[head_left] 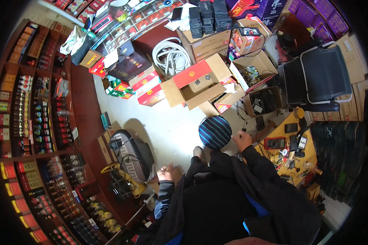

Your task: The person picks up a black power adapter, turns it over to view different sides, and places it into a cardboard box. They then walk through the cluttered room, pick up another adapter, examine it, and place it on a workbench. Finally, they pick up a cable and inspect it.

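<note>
Right fingers point(235, 138) curled, left fingers point(164, 167) loosely bent; grip on either cannot be told. Striped stool point(215, 132) lies just left of right hand point(243, 141); open carton point(192, 74) beyond stool. Judged: handling not begun, all outstanding.

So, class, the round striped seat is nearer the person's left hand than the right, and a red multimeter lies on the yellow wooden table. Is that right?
Not quite: the head view shows the round striped seat nearer the right hand than the left hand. The red multimeter does lie on the yellow wooden table.
</note>
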A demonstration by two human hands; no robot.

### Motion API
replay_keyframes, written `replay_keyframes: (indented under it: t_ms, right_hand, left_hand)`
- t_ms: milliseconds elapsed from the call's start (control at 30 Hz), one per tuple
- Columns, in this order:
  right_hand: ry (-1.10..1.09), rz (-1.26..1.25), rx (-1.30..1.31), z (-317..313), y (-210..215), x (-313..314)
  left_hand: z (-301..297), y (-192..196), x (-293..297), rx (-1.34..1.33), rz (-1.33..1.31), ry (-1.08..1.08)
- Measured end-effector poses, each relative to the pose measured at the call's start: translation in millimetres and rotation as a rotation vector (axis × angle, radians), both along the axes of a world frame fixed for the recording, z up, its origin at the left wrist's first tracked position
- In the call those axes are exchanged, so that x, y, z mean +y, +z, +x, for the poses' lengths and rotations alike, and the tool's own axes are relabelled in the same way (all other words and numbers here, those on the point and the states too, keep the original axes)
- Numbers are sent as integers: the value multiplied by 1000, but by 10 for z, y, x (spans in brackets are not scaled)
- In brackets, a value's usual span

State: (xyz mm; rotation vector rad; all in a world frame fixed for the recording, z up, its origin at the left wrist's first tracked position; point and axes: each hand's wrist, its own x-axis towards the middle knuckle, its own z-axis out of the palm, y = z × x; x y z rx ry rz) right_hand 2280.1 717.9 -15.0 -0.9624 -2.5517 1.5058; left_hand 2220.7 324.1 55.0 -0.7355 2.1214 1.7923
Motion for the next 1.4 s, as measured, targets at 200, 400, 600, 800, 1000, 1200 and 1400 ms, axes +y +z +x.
replay_keyframes:
  t_ms: [200, 400, 600, 800, 1000, 1200, 1400]
  right_hand:
    - [89, -62, 67, -262, 8, -18]
    - [116, -25, 125, -242, 72, -119]
    - [116, 49, 143, -98, 178, -483]
    - [129, 13, 132, 111, 256, -1097]
    - [140, -5, 74, 238, 341, -1591]
    - [186, -27, 80, -84, 355, -1943]
    - [321, 222, 118, -750, 450, -2008]
  left_hand:
    - [244, -198, -49, -10, 124, 185]
    - [378, -476, -326, -16, 129, 114]
    - [427, -703, -725, 92, 156, 138]
    - [517, -489, -1183, 3, 319, 171]
    - [621, -491, -1682, 108, 238, 163]
    - [759, -510, -2255, 23, 172, 271]
    - [706, -425, -2403, -32, 230, 442]
